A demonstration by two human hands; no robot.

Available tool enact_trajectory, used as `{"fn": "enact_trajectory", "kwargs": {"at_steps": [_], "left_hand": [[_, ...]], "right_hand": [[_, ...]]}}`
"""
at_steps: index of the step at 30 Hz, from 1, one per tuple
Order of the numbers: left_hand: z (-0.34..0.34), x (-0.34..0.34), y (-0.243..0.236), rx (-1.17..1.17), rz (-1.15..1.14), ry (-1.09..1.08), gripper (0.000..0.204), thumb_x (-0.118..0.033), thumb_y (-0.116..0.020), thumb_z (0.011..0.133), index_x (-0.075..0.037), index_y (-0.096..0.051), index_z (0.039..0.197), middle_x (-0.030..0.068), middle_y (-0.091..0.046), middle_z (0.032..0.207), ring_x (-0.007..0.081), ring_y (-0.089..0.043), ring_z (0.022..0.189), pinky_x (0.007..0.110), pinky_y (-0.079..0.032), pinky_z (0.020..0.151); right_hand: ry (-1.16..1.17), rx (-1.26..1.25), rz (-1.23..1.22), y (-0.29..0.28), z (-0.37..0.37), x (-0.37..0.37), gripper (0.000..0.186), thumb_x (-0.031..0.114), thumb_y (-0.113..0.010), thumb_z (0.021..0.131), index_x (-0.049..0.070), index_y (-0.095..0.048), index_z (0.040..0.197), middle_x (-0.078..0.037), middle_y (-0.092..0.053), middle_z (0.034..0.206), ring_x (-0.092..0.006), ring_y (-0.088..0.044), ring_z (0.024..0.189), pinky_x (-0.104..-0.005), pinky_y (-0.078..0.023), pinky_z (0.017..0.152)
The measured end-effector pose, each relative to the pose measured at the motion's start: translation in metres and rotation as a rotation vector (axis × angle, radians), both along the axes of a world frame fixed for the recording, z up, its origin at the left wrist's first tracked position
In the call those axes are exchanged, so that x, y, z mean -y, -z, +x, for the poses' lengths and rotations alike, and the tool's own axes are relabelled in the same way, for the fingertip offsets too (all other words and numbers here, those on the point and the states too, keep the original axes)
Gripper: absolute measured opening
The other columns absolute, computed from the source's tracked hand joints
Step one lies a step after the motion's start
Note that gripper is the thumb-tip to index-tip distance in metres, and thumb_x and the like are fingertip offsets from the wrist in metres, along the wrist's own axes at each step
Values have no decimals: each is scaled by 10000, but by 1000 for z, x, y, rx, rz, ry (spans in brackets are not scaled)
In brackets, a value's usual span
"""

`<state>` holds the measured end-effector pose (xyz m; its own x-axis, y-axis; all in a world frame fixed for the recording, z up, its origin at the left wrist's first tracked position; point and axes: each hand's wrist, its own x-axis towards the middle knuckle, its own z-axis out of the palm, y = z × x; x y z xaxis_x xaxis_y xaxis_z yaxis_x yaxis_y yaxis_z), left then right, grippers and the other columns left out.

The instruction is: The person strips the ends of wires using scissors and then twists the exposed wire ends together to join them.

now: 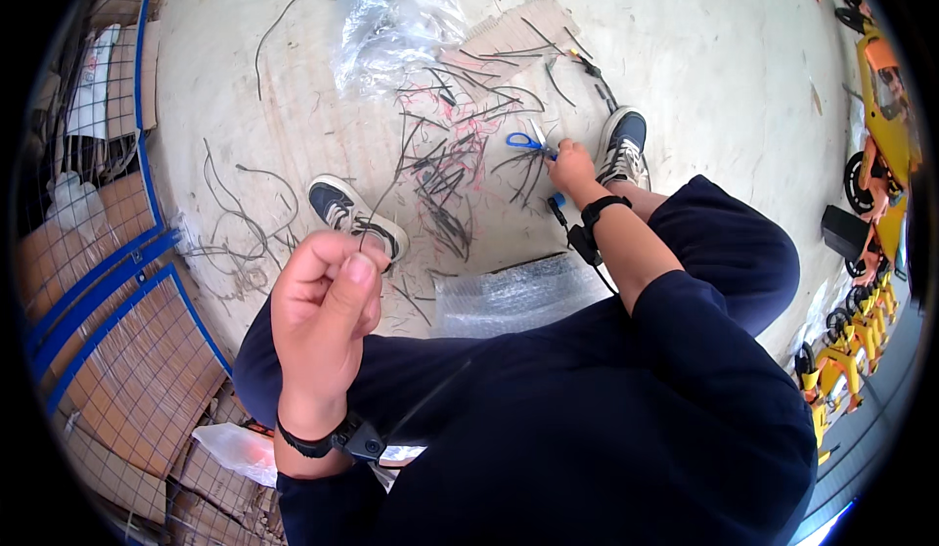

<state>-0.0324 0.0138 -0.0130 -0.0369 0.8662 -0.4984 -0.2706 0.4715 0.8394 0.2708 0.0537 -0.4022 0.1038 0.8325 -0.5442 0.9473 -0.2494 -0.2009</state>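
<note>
My left hand (323, 316) is raised at lower left of centre, thumb and forefinger pinched on a thin dark wire (389, 194), which seems to run upward from the pinch. My right hand (572, 170) is farther forward, closed around blue-handled scissors (521, 140) low over the floor. Just left of the scissors, many cut pieces of dark tubing or wire (445, 209) lie scattered among thin pink strands (469, 150). A small dark device with a blue part (577, 233) is near my right wrist, partly behind the forearm.
Crumpled clear plastic (381, 33), flattened cardboard (523, 33) and bubble wrap (509, 302) lie on the concrete floor (704, 77). My shoes (623, 140) flank the pile. A blue mesh cage holding cardboard (137, 350) stands left; yellow wheeled frames (871, 106) line the right. Loose cables (245, 214) lie left.
</note>
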Motion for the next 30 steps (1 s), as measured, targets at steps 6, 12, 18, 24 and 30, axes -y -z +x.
{"fn": "enact_trajectory", "kwargs": {"at_steps": [6,12,18,24,30], "left_hand": [[2,-8,13,-86,-1,-1,199,-188,-560,949,5,-521,923,9,-440,606,35,-282,453,188,-215,413],[7,-15,14,-195,-43,6,208,-190,-573,942,10,-531,904,6,-454,593,42,-324,462,191,-241,429],[4,-14,16,-192,-33,23,194,-183,-578,938,5,-545,907,-4,-454,584,37,-324,465,188,-245,431],[10,-8,9,-139,-57,-47,167,-158,-560,947,8,-556,927,-9,-468,613,30,-313,478,182,-243,438],[6,-6,6,200,-55,-59,194,-119,-523,962,27,-589,1070,-4,-512,698,16,-346,525,169,-249,448]], "right_hand": [[-212,36,157,34,-12,-4,354,225,-698,777,68,-523,1041,-152,-590,1048,-337,-554,1038,-455,-463,837],[-247,111,37,45,-13,-21,333,232,-695,776,79,-533,1023,-125,-603,1041,-309,-562,1039,-433,-451,853],[-252,-29,20,44,1,-24,275,208,-662,779,83,-548,996,-136,-619,996,-320,-586,982,-431,-471,837],[-213,-108,-50,29,-1,-22,280,213,-638,785,46,-572,1000,-191,-652,952,-368,-623,895,-454,-496,802],[-193,-252,-16,-15,-3,-70,271,237,-613,852,0,-615,983,-215,-669,956,-334,-652,902,-432,-507,792]]}}
